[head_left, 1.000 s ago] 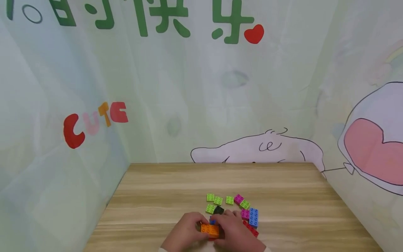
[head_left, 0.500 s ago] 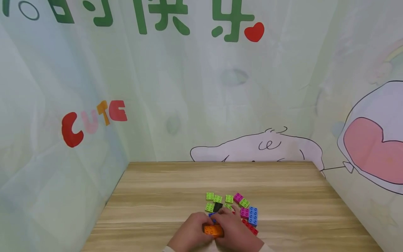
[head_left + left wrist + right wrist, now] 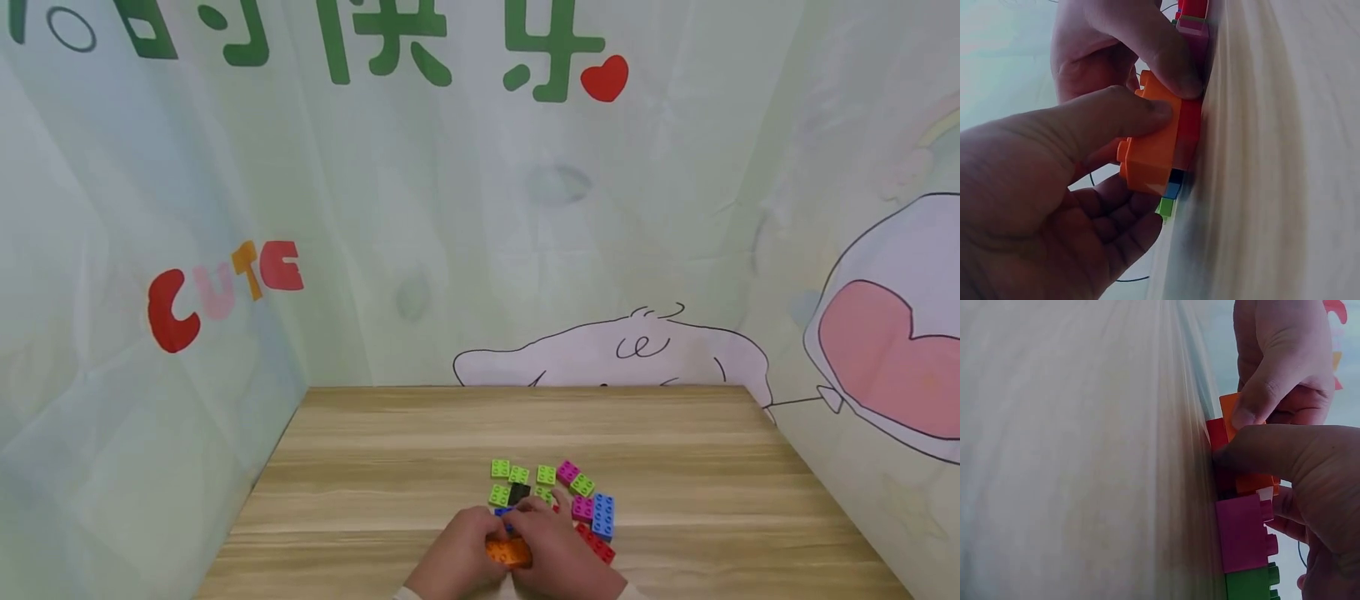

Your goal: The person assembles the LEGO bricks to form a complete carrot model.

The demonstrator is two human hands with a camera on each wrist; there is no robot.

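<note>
At the front of the table, an orange building brick (image 3: 506,553) sits between the two hands, studs up. My left hand (image 3: 456,552) pinches it, thumb along its near side, as the left wrist view shows. Directly under the orange brick is a red brick (image 3: 1190,128), low against the table and slightly offset from it. The thumb of my right hand (image 3: 561,546) presses on the red brick's near side, and its fingers curl round the far side. A blue brick (image 3: 504,517) is just beyond the fingertips, partly covered by them.
Beyond the hands lie several lime-green bricks (image 3: 500,468) and a black brick (image 3: 519,493). To the right are magenta bricks (image 3: 582,507), a long blue brick (image 3: 603,517) and red bricks (image 3: 596,543). A printed cloth (image 3: 375,292) walls the table's back and sides.
The orange brick has shifted slightly right between the hands, and the red below it has gone from the head view. The left hand has moved a little right with it.
</note>
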